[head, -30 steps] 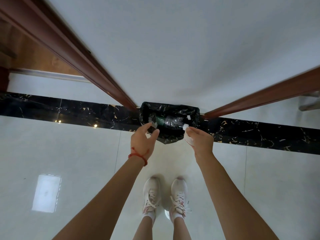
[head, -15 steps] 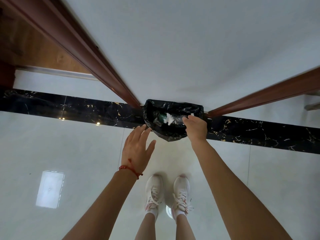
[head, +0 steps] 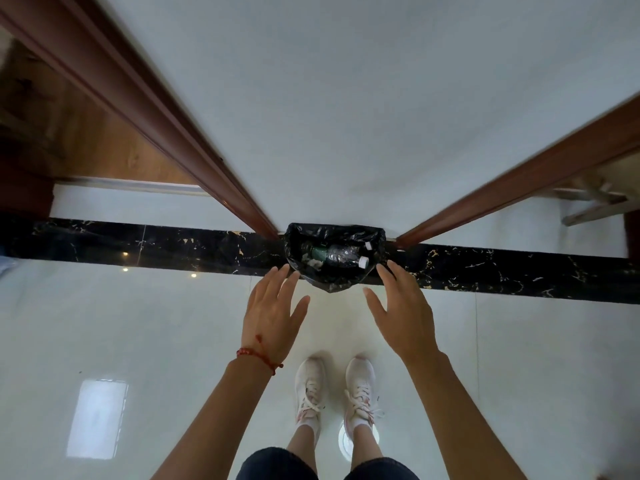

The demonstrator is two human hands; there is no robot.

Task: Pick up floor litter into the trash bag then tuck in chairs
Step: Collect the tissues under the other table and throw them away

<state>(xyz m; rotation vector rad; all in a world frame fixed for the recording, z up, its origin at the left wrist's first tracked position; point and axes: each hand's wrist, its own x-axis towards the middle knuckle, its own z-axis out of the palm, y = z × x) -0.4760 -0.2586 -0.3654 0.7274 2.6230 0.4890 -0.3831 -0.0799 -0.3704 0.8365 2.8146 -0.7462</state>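
Head view: looks straight down past a white wall corner to the floor (head: 104,323).
Left hand (head: 273,313): released, fingers spread and straight, holding nothing; fingertips just beside the bag's left rim.
Right hand (head: 403,313): released, fingers straight, holding nothing; fingertips at the bag's right rim, contact cannot be told.
Trash bag (head: 298,247): black, mouth open, sitting at the foot of the corner on the black marble strip (head: 173,244).
Plastic bottle (head: 337,254): lies inside the bag on its side, white cap toward the right, with paper scraps beside it.
Risk, bag collapse: neither hand grips the rim; the thin film is likely to sag shut or tip, spilling the bottle.
Risk, snag: a careless reach could drag the rim and pull the bag over.
Hidden, bag base: how it stands and how full it is cannot be told.
Cut off, chair (head: 595,199): only pale legs show at the right edge; its position is unclear.
Hidden, remaining litter: none shows on the floor in view; the rest of the room is out of view.
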